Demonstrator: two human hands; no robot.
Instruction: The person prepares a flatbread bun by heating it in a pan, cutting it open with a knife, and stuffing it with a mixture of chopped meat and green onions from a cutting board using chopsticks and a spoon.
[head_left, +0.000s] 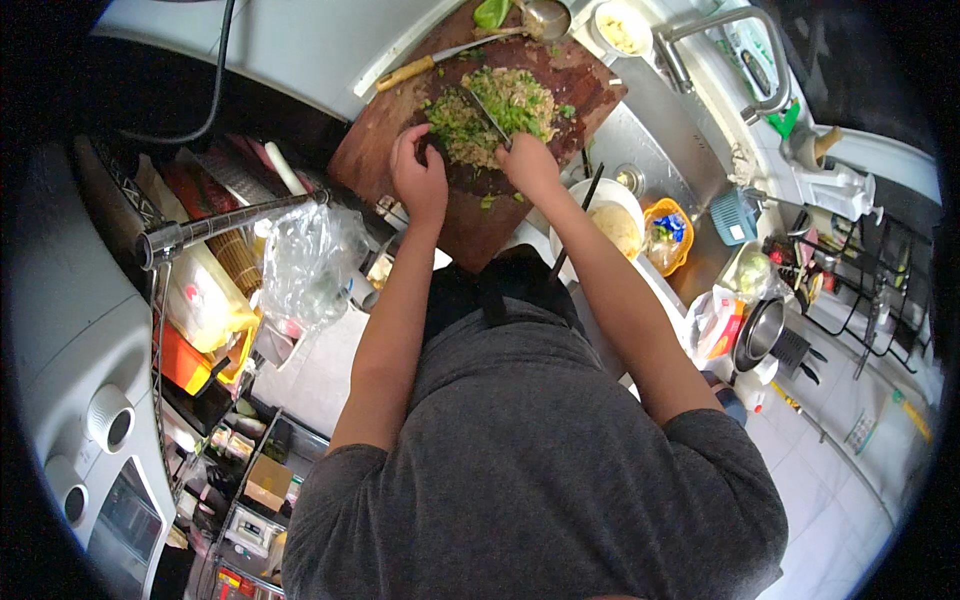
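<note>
A heap of chopped green leaves and a pale minced food (517, 97) lies on a dark wooden cutting board (367, 150). My right hand (529, 166) is closed around the handle of a knife (486, 112), whose blade rests in the heap. At the heap's left edge, my left hand (420, 176) is held with curled, parted fingers and no object seen in it. A wooden-handled utensil (405, 73) lies across the board's far side, near a metal ladle or spoon (549, 19) and a piece of green vegetable (491, 13).
Right of the board are a steel sink (660, 112) with a faucet (780, 60), a white bowl (561, 247) of pale food with black chopsticks (589, 196), and an orange basket (688, 244). A small bowl (622, 28) stands behind. Wire shelving with a plastic bag (311, 262) stands left.
</note>
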